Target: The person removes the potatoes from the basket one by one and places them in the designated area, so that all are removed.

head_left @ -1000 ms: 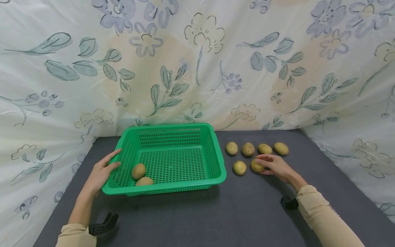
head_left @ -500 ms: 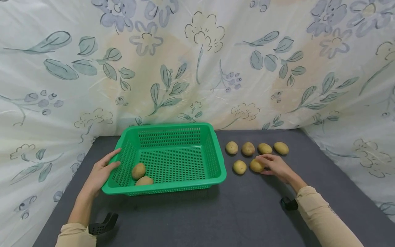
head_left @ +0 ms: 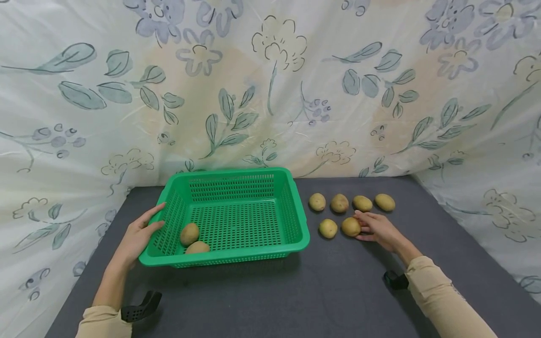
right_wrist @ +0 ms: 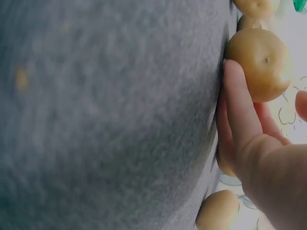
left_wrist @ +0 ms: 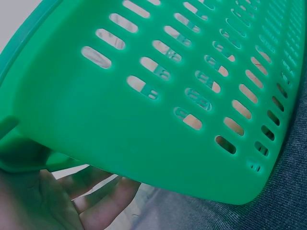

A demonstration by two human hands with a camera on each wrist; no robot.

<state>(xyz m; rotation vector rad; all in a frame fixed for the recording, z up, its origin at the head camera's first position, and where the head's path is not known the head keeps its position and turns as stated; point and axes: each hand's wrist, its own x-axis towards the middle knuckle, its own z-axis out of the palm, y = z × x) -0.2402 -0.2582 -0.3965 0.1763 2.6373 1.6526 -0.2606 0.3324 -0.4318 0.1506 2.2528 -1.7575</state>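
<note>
On the dark grey cloth, my right hand (head_left: 378,230) has its fingers beside a yellow-brown potato (head_left: 351,226). The right wrist view shows straight fingers touching the underside of that potato (right_wrist: 261,64), while one fingertip (right_wrist: 302,104) stands apart from it. Just left lies another potato (head_left: 328,228). My left hand (head_left: 139,234) grips the left rim of a green plastic basket (head_left: 224,256); in the left wrist view its fingers (left_wrist: 108,203) bend under the basket's edge. Inside the basket, at the front left, lie two potatoes, one (head_left: 189,234) behind the other (head_left: 197,247).
Along the back of the cloth-covered table (head_left: 270,300) is a row of several potatoes, from the left one (head_left: 317,202) to the right one (head_left: 385,202). A white floral sheet (head_left: 236,117) hangs behind and on both sides. Each wrist carries a black camera mount (head_left: 141,307).
The potato at my right hand has turned and shifted slightly left, and the fingers over it have loosened and drawn back. My left hand and the basket stay put.
</note>
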